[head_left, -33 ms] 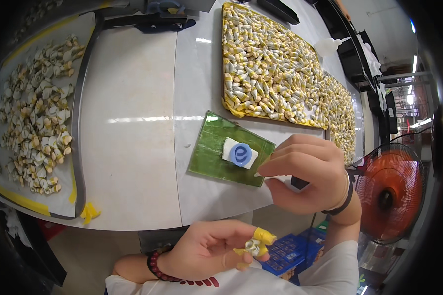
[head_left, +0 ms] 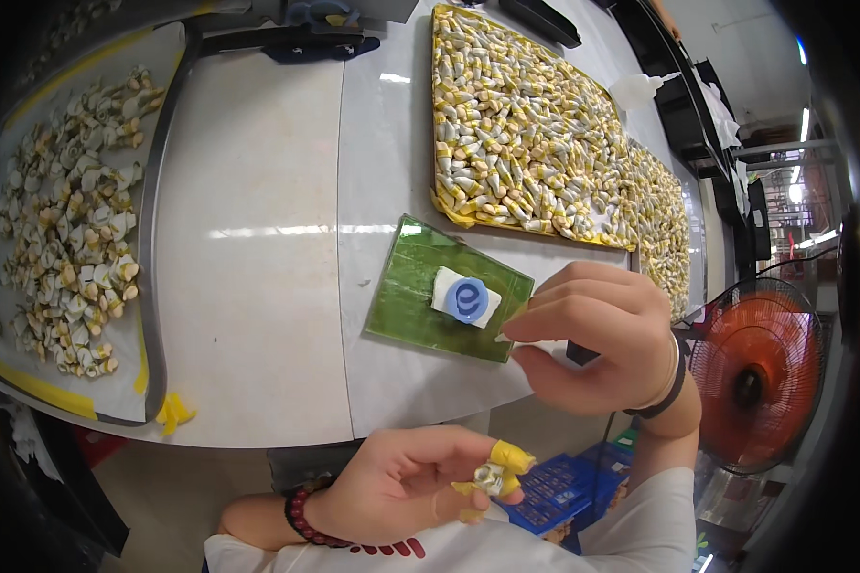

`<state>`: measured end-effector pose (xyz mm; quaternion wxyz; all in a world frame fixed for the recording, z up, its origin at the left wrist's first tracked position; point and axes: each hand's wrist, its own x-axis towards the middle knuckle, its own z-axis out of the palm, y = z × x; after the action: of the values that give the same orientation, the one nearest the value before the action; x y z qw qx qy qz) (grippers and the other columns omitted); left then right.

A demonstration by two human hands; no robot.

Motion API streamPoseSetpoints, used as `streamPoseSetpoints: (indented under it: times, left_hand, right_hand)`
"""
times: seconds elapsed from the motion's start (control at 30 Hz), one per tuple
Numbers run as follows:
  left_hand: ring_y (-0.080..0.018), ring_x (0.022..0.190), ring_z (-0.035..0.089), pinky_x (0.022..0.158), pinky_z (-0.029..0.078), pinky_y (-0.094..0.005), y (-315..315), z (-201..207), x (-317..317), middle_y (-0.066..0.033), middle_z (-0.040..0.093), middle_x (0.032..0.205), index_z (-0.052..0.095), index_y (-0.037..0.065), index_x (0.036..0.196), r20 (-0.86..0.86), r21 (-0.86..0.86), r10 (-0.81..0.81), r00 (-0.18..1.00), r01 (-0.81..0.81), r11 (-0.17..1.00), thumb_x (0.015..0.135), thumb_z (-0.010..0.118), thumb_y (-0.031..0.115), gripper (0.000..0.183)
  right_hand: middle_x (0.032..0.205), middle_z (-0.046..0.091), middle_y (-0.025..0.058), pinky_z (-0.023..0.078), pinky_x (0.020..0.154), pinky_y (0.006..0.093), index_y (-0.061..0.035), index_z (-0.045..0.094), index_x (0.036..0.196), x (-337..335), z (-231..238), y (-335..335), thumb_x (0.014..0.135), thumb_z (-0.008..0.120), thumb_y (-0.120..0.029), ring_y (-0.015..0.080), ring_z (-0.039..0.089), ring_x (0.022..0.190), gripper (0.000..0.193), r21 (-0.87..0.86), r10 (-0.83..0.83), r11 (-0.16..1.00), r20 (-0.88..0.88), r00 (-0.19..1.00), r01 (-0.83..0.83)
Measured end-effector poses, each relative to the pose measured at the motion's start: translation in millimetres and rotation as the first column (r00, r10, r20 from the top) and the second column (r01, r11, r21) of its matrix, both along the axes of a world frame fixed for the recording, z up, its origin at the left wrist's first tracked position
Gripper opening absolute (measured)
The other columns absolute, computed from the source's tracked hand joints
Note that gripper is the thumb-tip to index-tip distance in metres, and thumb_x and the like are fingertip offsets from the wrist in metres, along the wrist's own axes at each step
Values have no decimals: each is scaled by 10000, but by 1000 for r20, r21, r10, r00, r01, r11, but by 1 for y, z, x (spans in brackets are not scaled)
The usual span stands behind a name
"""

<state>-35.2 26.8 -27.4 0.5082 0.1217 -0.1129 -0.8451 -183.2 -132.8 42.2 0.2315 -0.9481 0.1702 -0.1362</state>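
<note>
My left hand [head_left: 420, 482], low in the middle, has yellow tape wrapped round its fingertips. Between them it pinches a small whitish cone-shaped piece [head_left: 490, 478]. My right hand [head_left: 592, 329] hovers at the right edge of a green glass plate [head_left: 406, 310], thumb and forefinger brought close together. A tiny pale tip shows at that pinch; whether it is a nail or a held thing I cannot make out. On the plate lies a white pad [head_left: 443, 284], and on the pad sits a round blue cap-like disc [head_left: 466, 300].
Behind the plate stands a yellow-edged tray [head_left: 454, 219] heaped with small white-and-yellow cones, with a second heap [head_left: 664, 224] beside it. More pieces [head_left: 72, 229] fill a left-hand tray. Yellow scraps [head_left: 174, 413] hang at its corner. An orange fan [head_left: 750, 382] stands right, blue crates [head_left: 554, 492] below.
</note>
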Motion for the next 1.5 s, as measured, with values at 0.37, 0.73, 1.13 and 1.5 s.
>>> streamPoseSetpoints:
  times: [0.37, 0.73, 1.13, 1.5]
  left_hand:
    - [-158, 692, 598, 600, 505, -260, 0, 2, 7, -209, 616, 985, 539, -85, 1115, 1, 40, 39, 999, -39, 998, 829, 675, 255, 464]
    - [-88, 827, 608, 642, 487, -205, -2, -5, 9, -98, 643, 1002, 514, -45, 1190, -145, -37, -61, 988, 56, 998, 915, 557, 151, 341]
    - [-130, 518, 521, 479, 424, -246, -10, 2, -2, -173, 626, 855, 553, -44, 1082, -161, 203, -217, 963, 247, 947, 823, 630, 426, 542]
    - [-83, 655, 554, 608, 454, -196, -6, -11, -11, -48, 614, 889, 496, -38, 1204, -456, 108, -194, 869, 270, 957, 925, 540, 230, 389]
  right_hand:
    - [769, 577, 73, 460, 561, 301, -12, 626, 861, 3, -2, -1, 649, 648, 11, 218, 547, 655, 215, -169, 4, 985, -96, 995, -21]
    - [761, 561, 76, 448, 537, 310, -14, 629, 844, 7, -9, 8, 638, 663, 44, 221, 531, 625, 216, -137, -24, 991, -59, 998, 15]
    - [774, 649, 88, 515, 565, 278, -21, 683, 796, -7, 21, 25, 623, 678, -10, 203, 623, 642, 174, 270, -38, 962, 230, 972, -27]
    - [793, 613, 127, 522, 599, 270, 38, 657, 819, -13, 13, 25, 702, 635, -13, 212, 610, 676, 129, 201, 157, 955, 288, 945, -220]
